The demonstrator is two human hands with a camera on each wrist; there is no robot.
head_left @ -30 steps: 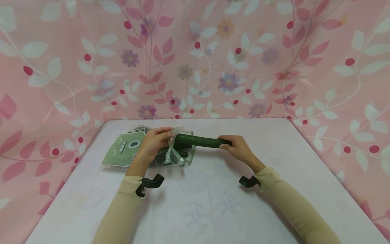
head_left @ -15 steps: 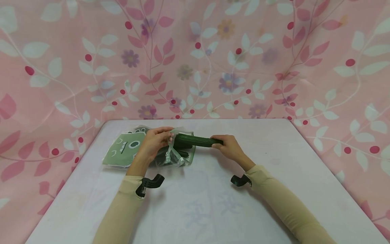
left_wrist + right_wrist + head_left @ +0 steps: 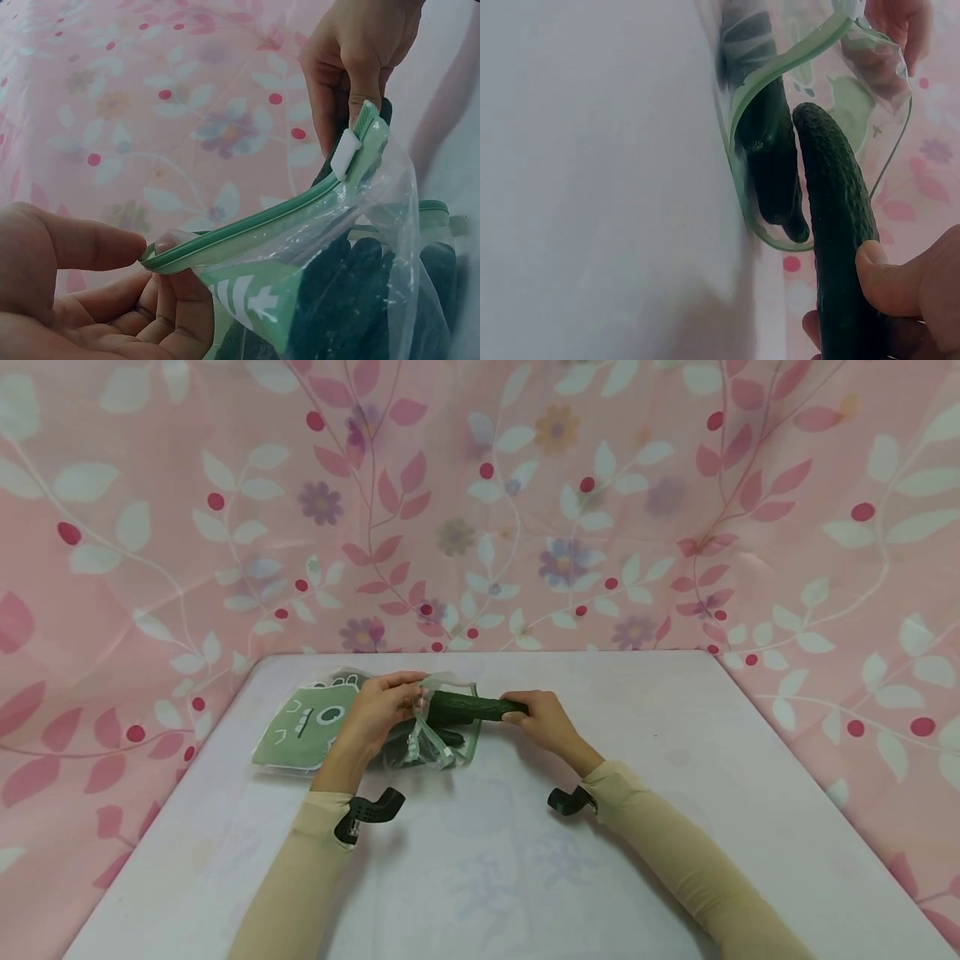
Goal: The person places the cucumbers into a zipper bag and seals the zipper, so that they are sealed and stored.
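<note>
My left hand point(image 3: 378, 710) pinches the green zip edge point(image 3: 247, 225) of a clear plastic zip bag point(image 3: 288, 735) printed with a green one-eyed monster face. The bag's mouth gapes toward the right. My right hand point(image 3: 551, 722) grips the right end of a long dark green cucumber point(image 3: 480, 707); its far end points into the open mouth. In the right wrist view, thumb and fingers lie on either side of this cucumber point(image 3: 836, 187). Other dark green cucumbers point(image 3: 769, 165) lie inside the bag. A white slider point(image 3: 346, 154) sits on the zip edge.
The bag lies at the back left of a table with a white cover point(image 3: 480, 860). A pink floral curtain point(image 3: 480, 510) hangs behind and along the sides. Each wrist wears a black camera mount point(image 3: 375, 810).
My right hand has moved left with the cucumber, so more of it is inside the bag. The left hand and the bag have hardly moved.
</note>
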